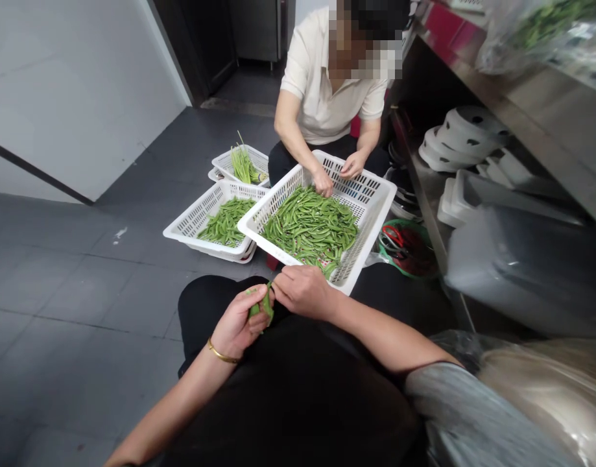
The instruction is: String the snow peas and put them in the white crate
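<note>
Several green pea pods (265, 305) are gripped in my left hand (243, 318), which has a gold bangle at its wrist. The fingers of my right hand (302, 290) are pinched together at the upper tip of a pod, right beside the left fingers. Just beyond my hands, a large white slotted basket (375, 214) holds a heap of pea pods (311, 227). To its left is a lower white basket (185, 224) with a smaller pile of pods (226, 222).
Across the big basket sits a co-worker, with one hand (323, 181) in the pods. Behind the left basket, another basket (222, 161) holds long green stalks (244, 162). A steel shelf (545, 117) with white containers (465, 139) lines the right. A green basin (414, 259) contains red-handled scissors (393, 235).
</note>
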The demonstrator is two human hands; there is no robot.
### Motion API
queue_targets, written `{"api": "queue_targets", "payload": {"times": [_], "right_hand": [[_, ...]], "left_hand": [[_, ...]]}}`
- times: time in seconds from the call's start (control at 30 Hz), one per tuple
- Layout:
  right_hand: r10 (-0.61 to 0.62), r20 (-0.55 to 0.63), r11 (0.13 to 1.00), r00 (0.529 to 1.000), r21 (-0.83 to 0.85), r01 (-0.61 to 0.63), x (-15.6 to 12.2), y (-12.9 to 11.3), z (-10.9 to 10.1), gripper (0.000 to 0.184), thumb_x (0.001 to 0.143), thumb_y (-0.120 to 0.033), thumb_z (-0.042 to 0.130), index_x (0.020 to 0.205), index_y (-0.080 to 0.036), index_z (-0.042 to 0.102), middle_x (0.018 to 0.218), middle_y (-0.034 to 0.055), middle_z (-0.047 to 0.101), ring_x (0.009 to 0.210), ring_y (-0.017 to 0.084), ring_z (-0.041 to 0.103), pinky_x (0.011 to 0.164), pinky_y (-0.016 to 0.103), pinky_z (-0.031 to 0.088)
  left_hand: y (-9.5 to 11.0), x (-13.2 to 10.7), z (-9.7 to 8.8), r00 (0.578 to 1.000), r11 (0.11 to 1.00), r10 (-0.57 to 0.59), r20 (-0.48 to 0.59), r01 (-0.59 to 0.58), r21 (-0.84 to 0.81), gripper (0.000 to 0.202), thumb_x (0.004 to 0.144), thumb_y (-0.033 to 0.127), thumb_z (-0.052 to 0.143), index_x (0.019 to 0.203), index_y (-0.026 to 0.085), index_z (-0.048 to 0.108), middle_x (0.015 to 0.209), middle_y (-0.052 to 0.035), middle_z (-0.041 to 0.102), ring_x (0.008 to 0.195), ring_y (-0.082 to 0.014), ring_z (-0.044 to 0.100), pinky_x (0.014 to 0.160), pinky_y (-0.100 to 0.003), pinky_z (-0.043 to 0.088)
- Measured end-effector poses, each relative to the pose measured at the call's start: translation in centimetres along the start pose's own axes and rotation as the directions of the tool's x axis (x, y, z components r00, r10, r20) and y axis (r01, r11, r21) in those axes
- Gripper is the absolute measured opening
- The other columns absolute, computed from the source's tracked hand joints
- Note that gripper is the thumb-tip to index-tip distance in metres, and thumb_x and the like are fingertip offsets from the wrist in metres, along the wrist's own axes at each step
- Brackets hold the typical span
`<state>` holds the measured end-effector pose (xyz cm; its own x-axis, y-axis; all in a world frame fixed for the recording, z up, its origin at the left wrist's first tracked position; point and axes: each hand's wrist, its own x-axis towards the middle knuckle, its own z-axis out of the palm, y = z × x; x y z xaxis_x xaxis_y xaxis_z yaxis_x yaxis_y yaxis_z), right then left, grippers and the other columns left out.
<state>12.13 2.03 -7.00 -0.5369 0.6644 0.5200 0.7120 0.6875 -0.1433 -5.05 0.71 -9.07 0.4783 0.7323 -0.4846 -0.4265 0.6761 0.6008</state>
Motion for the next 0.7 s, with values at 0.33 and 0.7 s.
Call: {"api": "queue_targets", "payload": {"times": [0.33,0.7], "right_hand": [[0.238,0.225,0.909,0.945,0.291,-0.298,-0.5,2.5,-2.9,0.019,0.086,-0.032,0.055,0.095,-0.016,0.059,0.083,0.0033,0.064,0.068,0.011,0.058,0.062,0.021,0.039],[-0.048,0.428,0.783,0.902,0.577,-0.232,0.4,0.7,-0.3,0.021,0.093,-0.024,0.045,0.078,-0.016,0.058,0.072,-0.0002,0.062,0.066,0.009,0.056,0.061,0.018,0.037]], "left_hand": [[2.5,-1.2,-1.1,0.848,0.82,0.502,-0.17,-0.403,0.407,0.017,0.075,0.028,0.068,0.075,0.012,0.062,0.066,-0.0023,0.063,0.038,-0.0013,0.035,0.038,-0.016,0.024],[2.2,-2.4,-2.1,0.973,0.598,0.179,0.148,-0.227,0.769,0.019,0.074,0.025,0.066,0.061,0.012,0.063,0.055,0.0002,0.052,0.049,-0.0066,0.041,0.046,-0.02,0.028]]}}
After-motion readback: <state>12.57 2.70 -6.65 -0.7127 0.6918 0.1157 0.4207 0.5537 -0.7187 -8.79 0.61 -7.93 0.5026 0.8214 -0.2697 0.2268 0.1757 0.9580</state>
